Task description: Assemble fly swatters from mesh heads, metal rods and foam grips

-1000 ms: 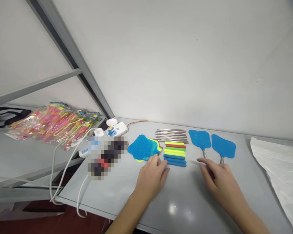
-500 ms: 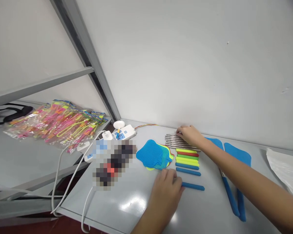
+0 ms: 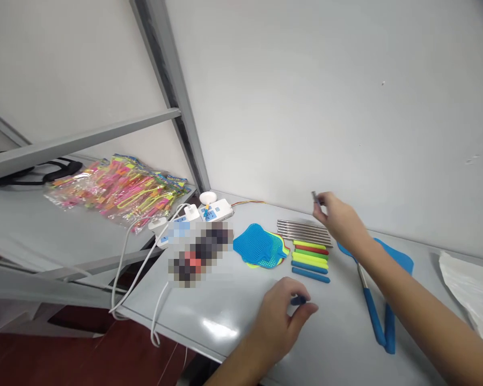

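My left hand [image 3: 277, 320] is closed around a blue handle grip [image 3: 298, 300], seen nearly end-on above the table. Pinched in my right hand [image 3: 340, 217] is a metal rod [image 3: 315, 198], raised near the wall. Below that hand lies a row of shiny metal rods [image 3: 304, 233]. Several handle grips [image 3: 310, 262] in yellow, red, green and blue lie side by side in front of the rods. Stacked to their left are perforated fly swatter heads [image 3: 254, 244], a blue one on top. Two blue fly swatters [image 3: 373, 316] with handles fitted lie under and beside my right forearm.
Power strips [image 3: 224, 208] with white plugs and cables occupy the table's left side, near a pixelated dark object [image 3: 201, 254]. Plastic-bagged colourful items [image 3: 124, 187] cover a neighbouring surface behind a grey metal frame [image 3: 181, 107]. A white sheet [image 3: 469, 284] lies at far right.
My right hand has lifted a metal rod up from the row. My left hand has raised the blue handle grip off the table and turned it. The view has shifted somewhat.
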Available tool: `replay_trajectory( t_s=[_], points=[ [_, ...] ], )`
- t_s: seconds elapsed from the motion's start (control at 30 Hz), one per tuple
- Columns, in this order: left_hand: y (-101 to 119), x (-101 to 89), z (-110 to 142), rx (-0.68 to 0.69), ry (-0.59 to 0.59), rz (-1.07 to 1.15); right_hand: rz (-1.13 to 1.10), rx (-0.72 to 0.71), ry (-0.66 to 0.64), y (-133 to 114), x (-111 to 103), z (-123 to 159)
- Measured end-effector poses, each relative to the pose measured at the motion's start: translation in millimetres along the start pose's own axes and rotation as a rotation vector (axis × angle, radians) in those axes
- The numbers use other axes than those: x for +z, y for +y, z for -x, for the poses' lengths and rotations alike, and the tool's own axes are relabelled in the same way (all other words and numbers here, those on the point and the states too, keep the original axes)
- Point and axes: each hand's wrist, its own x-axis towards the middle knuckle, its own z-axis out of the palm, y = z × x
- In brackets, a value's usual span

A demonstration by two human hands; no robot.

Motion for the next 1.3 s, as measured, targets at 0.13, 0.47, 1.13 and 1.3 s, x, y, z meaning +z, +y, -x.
replay_trajectory(
  t_s=[0.13,0.47,1.13,1.3],
  points=[
    [3,6.4,2,-0.146,-0.072,0.051,-0.723,0.098,0.229,-29,-51,67],
    [3,7.7,0,-0.103,-0.202,-0.052,-1.334,0.044,0.241,-86,-53,143],
    [-5,10.9,-4,0.055,-0.205,-0.108,-1.283,0.309,-0.099,-89,-59,149],
    [7,8.4,-1,0.135,-0.201,-0.100,-1.657,0.359,0.156,-97,-59,144]
  ],
)
